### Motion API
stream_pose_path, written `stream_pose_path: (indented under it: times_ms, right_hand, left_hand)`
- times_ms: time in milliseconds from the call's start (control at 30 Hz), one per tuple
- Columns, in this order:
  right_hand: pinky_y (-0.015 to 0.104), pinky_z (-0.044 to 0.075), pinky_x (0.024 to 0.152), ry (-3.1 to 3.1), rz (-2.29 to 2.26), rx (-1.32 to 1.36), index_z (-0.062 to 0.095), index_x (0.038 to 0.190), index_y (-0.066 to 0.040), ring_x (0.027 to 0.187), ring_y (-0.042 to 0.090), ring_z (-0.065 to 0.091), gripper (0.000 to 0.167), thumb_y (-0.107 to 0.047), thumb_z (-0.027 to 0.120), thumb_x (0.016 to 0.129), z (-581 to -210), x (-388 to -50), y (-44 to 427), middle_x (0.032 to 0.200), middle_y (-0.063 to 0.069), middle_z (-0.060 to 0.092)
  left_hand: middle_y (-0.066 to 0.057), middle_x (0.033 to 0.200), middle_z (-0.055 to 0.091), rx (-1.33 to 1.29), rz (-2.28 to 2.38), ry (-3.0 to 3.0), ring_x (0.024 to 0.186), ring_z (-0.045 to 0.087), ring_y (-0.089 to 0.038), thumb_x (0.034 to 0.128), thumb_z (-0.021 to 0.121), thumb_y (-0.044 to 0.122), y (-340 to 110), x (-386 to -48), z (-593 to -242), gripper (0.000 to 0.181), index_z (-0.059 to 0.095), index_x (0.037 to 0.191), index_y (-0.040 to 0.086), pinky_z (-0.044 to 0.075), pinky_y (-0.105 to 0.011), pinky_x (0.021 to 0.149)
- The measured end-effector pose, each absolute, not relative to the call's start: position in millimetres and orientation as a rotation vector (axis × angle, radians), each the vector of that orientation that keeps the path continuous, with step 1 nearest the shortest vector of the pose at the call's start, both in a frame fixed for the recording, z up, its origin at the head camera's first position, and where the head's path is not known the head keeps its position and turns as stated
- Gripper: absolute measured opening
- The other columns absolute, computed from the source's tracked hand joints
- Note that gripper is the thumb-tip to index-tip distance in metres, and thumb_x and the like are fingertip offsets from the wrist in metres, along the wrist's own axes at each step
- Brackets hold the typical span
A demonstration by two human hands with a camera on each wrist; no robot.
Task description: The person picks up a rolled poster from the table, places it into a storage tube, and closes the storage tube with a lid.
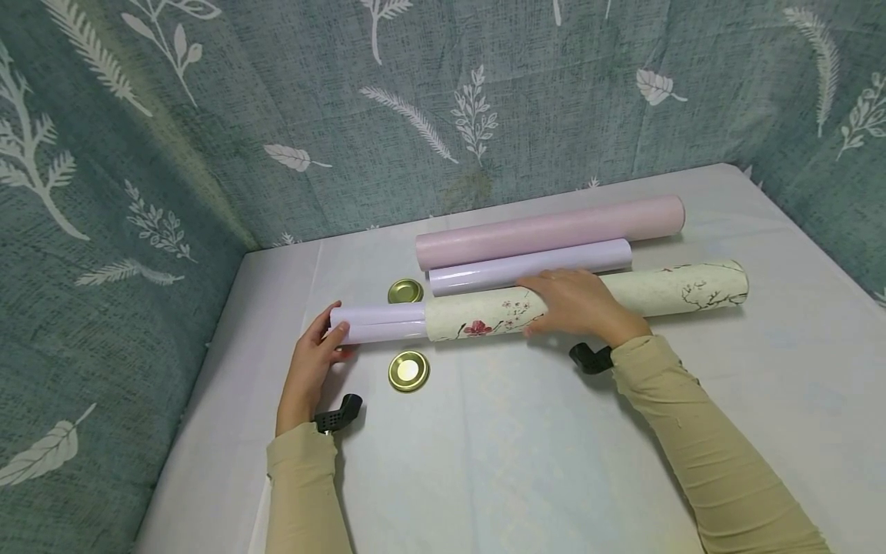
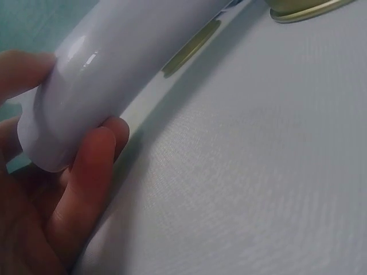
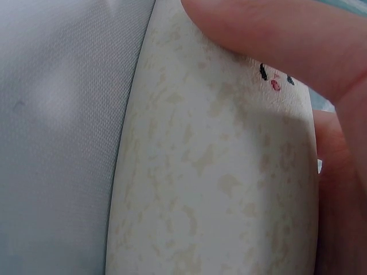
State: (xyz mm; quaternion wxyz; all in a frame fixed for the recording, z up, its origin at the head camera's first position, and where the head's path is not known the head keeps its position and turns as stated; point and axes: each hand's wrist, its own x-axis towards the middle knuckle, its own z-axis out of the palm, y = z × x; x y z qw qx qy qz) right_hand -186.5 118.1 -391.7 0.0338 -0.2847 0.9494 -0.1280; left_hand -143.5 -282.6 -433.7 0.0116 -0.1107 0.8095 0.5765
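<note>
My left hand (image 1: 308, 373) holds the left end of a glossy lavender paper roll (image 1: 377, 323), with fingers around it in the left wrist view, where the roll (image 2: 109, 63) slants to the upper right. This roll sticks out from the left end of a cream paper roll (image 1: 664, 288) printed with red blossoms and dark branches. How far it reaches inside is hidden. Over the middle of the cream roll, my right hand (image 1: 577, 304) grips it from above. Up close in the right wrist view, the cream roll's mottled surface (image 3: 200, 172) lies beneath the thumb and fingers.
Behind the cream roll lie a second lavender roll (image 1: 484, 275) and a longer pink roll (image 1: 554, 231). One gold lid (image 1: 408, 372) is in front of the held lavender roll, another gold lid (image 1: 404, 291) behind it. A white cloth (image 1: 498, 462) covers the table, with leaf-patterned green curtains (image 1: 415, 77) around.
</note>
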Motion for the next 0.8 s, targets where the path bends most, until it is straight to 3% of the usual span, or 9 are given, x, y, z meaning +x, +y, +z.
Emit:
stream_pose_path:
  times_ms: [433, 800]
  right_hand:
    - [0.047, 0.032, 0.092, 2.913, -0.386, -0.872, 0.044, 0.132, -0.020, 0.112, 0.026, 0.047, 0.083, -0.058, 0.070, 0.063, -391.9, -187.1, 118.2, 0.122, 0.006, 0.053]
    - [0.045, 0.033, 0.093, 2.927, -0.384, -0.862, 0.044, 0.131, -0.020, 0.112, 0.025, 0.047, 0.082, -0.058, 0.070, 0.062, -391.4, -186.6, 118.3, 0.121, 0.005, 0.053]
  left_hand:
    - [-0.002, 0.137, 0.033, -0.327, 1.816, 2.519, 0.098, 0.050, -0.020, 0.0850, 0.054, 0.046, -281.4, -143.7, -433.4, 0.062, 0.031, 0.139, 0.026, 0.049, -0.019, 0.068]
    - [-0.003, 0.132, 0.038, -0.327, 1.825, 2.537, 0.109, 0.045, -0.021, 0.0824, 0.059, 0.044, -281.0, -145.4, -435.9, 0.062, 0.035, 0.135, 0.023, 0.050, -0.021, 0.070]
